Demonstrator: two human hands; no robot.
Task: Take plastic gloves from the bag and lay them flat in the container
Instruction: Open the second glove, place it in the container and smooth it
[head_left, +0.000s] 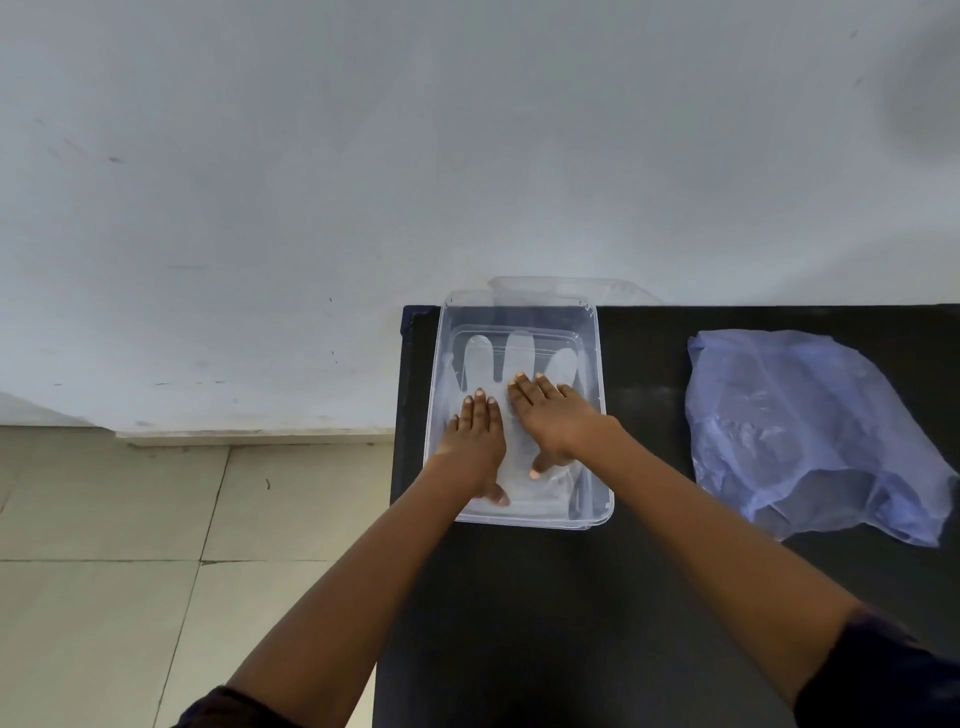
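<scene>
A clear plastic container stands at the left end of a black table. Inside it lies a thin, see-through plastic glove, spread flat with its fingers pointing away from me. My left hand rests palm down on the glove's left part, fingers straight and together. My right hand presses flat on the glove's right part, thumb spread toward me. Neither hand grips anything. The blue plastic bag lies crumpled on the table to the right of the container, well apart from both hands.
The black table ends just left of the container, with tiled floor below. A white wall rises right behind the table. A clear lid leans behind the container against the wall.
</scene>
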